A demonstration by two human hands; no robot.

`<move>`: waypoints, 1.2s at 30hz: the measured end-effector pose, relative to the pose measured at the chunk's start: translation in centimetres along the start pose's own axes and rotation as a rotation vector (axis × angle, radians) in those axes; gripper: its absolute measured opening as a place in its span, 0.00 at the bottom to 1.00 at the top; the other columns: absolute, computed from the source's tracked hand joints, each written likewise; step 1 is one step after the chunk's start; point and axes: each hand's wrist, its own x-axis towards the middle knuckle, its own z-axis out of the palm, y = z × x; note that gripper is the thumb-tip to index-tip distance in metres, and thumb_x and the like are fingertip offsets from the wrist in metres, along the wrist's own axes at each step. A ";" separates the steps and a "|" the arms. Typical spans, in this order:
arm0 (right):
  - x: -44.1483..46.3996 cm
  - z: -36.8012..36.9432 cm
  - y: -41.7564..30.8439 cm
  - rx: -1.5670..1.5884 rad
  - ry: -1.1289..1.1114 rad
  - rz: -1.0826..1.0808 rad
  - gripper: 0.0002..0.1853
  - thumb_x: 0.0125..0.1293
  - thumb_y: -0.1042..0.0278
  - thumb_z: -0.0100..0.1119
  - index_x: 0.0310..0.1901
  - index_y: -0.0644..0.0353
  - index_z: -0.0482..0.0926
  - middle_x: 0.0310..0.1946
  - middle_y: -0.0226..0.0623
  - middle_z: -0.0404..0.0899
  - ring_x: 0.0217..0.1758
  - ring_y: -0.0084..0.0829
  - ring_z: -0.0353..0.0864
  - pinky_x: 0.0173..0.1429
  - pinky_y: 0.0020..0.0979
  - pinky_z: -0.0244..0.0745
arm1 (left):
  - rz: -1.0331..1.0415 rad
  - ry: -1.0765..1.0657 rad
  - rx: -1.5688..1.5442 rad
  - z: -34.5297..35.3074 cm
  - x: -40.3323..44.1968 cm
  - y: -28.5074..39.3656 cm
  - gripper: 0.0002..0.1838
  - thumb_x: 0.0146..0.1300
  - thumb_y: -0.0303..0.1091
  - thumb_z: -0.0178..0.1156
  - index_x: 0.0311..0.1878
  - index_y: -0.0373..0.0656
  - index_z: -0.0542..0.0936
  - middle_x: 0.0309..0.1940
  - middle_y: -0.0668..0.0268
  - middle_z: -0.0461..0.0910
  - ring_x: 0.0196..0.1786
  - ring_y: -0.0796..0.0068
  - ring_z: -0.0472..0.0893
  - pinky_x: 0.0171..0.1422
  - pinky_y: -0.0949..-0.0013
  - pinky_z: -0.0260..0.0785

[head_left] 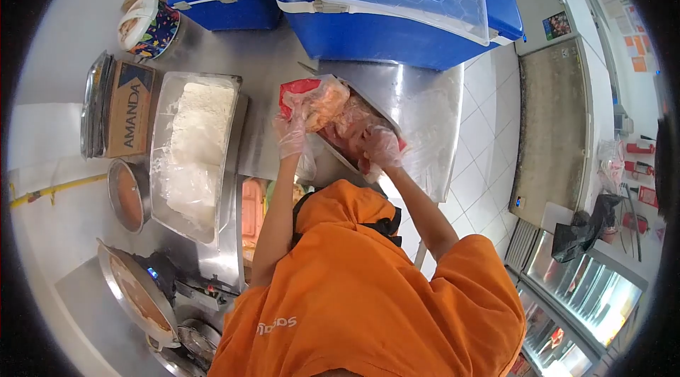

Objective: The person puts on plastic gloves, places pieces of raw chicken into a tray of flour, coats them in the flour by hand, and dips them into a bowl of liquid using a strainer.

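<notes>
My left hand (292,133), in a clear disposable glove, grips a clear plastic bag (327,104) with a red printed part; pale orange food shows inside it. The bag is over the upper left end of a metal tray (391,121). Raw-looking reddish meat (348,138) lies in the tray, partly under plastic film. My right hand (382,145), also gloved, is at the tray's lower right side with its fingers curled down to the meat and film. What those fingers hold is hidden.
Left of the tray stands a long tub (195,157) of white flour-like powder. Beyond it are an AMANDA carton (131,109), a metal bowl (127,196) and a large pan (138,292). Blue coolers (382,33) line the back; a chest freezer (552,122) stands right.
</notes>
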 end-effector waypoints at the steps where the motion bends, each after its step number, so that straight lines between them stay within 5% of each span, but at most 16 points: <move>1: -0.3 0.4 0.1 -0.003 0.038 0.062 0.13 0.60 0.55 0.58 0.36 0.56 0.82 0.31 0.42 0.81 0.34 0.45 0.83 0.40 0.44 0.77 | 0.012 0.022 0.016 0.0 0.0 0.3 0.34 0.59 0.65 0.64 0.27 0.35 0.79 0.23 0.67 0.75 0.27 0.76 0.70 0.31 0.64 0.63; 2: -0.6 0.8 0.2 -0.003 0.076 0.125 0.13 0.62 0.56 0.57 0.36 0.56 0.82 0.31 0.42 0.81 0.35 0.45 0.83 0.40 0.44 0.77 | 0.023 0.043 0.030 0.0 0.1 0.6 0.33 0.59 0.65 0.64 0.27 0.36 0.80 0.22 0.67 0.74 0.27 0.76 0.70 0.31 0.64 0.63; 4: 0.6 -0.3 -5.6 -0.761 -0.144 0.147 0.11 0.64 0.58 0.55 0.36 0.57 0.81 0.32 0.43 0.82 0.36 0.44 0.83 0.40 0.45 0.76 | 0.003 0.024 0.090 -0.4 1.7 0.4 0.33 0.59 0.65 0.63 0.25 0.38 0.79 0.21 0.69 0.74 0.26 0.77 0.70 0.30 0.64 0.62; 7: 1.5 -0.6 -8.3 -0.895 -0.272 0.117 0.10 0.65 0.61 0.54 0.41 0.55 0.80 0.34 0.43 0.83 0.38 0.43 0.84 0.40 0.43 0.77 | -0.008 0.050 0.144 -1.0 2.6 1.9 0.33 0.59 0.65 0.64 0.24 0.38 0.79 0.19 0.71 0.73 0.25 0.77 0.69 0.30 0.64 0.62; 13: 0.8 1.0 -1.6 -0.764 -0.174 -0.375 0.12 0.65 0.67 0.53 0.48 0.56 0.75 0.35 0.40 0.83 0.39 0.39 0.86 0.40 0.40 0.80 | -0.043 0.025 0.121 -1.7 3.5 2.7 0.31 0.60 0.62 0.65 0.22 0.39 0.77 0.16 0.69 0.72 0.22 0.78 0.67 0.30 0.64 0.61; 17: 1.9 2.0 0.1 -0.548 -0.466 -0.054 0.13 0.63 0.68 0.55 0.49 0.60 0.75 0.35 0.41 0.84 0.35 0.39 0.86 0.36 0.40 0.80 | -0.013 0.027 0.071 -1.2 3.4 2.4 0.26 0.63 0.53 0.66 0.22 0.40 0.76 0.18 0.74 0.73 0.23 0.82 0.67 0.29 0.67 0.61; 25: 3.9 -0.4 -6.3 -0.960 -0.512 -0.159 0.14 0.60 0.69 0.57 0.48 0.60 0.78 0.34 0.43 0.84 0.33 0.38 0.86 0.34 0.38 0.80 | 0.206 -0.045 -0.059 -0.5 2.5 4.5 0.14 0.65 0.38 0.65 0.29 0.38 0.81 0.21 0.75 0.76 0.25 0.85 0.70 0.28 0.71 0.62; 29: 3.7 -2.1 -6.7 -0.668 -0.517 -0.019 0.14 0.60 0.67 0.58 0.48 0.59 0.80 0.41 0.42 0.84 0.42 0.40 0.85 0.44 0.37 0.80 | 0.353 -0.012 -0.042 -0.5 3.9 0.9 0.10 0.65 0.35 0.64 0.33 0.37 0.83 0.26 0.72 0.80 0.25 0.83 0.73 0.30 0.72 0.65; 32: 3.2 -3.1 -5.9 -0.421 -0.455 0.058 0.20 0.61 0.61 0.60 0.54 0.58 0.79 0.49 0.39 0.82 0.53 0.38 0.82 0.55 0.35 0.76 | -0.029 -0.043 -0.212 -1.2 2.1 4.9 0.09 0.65 0.35 0.64 0.36 0.38 0.83 0.29 0.71 0.80 0.27 0.82 0.74 0.31 0.72 0.65; 36: 2.7 -2.2 -3.4 -0.400 -0.412 -0.104 0.22 0.61 0.59 0.60 0.56 0.57 0.77 0.50 0.42 0.80 0.54 0.39 0.81 0.55 0.37 0.76 | -0.083 -0.044 -0.196 -1.9 3.6 1.4 0.14 0.67 0.41 0.63 0.39 0.38 0.82 0.29 0.72 0.78 0.31 0.83 0.73 0.33 0.72 0.65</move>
